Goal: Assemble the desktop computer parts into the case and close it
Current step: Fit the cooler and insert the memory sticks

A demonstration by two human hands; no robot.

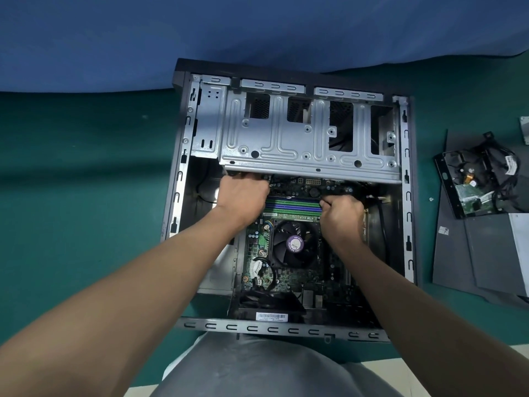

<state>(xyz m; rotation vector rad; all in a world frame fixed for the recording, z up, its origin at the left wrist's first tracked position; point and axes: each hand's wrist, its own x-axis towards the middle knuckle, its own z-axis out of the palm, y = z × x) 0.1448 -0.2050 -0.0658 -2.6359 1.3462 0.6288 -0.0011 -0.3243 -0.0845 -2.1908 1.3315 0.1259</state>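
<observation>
Case (286, 329) lies open at frame centre. Left hand (243, 194) and right hand (342, 212) curl at the memory sticks' (292, 204) 2 ends; whether they grip anything cannot be told. Likely step: seating memory. Next move calls for even downward pressure.

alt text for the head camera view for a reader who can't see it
Seen from above, a person's left hand and right hand reach into an open computer case on a green table, working over the motherboard at the edge of the metal drive cage. Loose parts lie to its right.
</observation>
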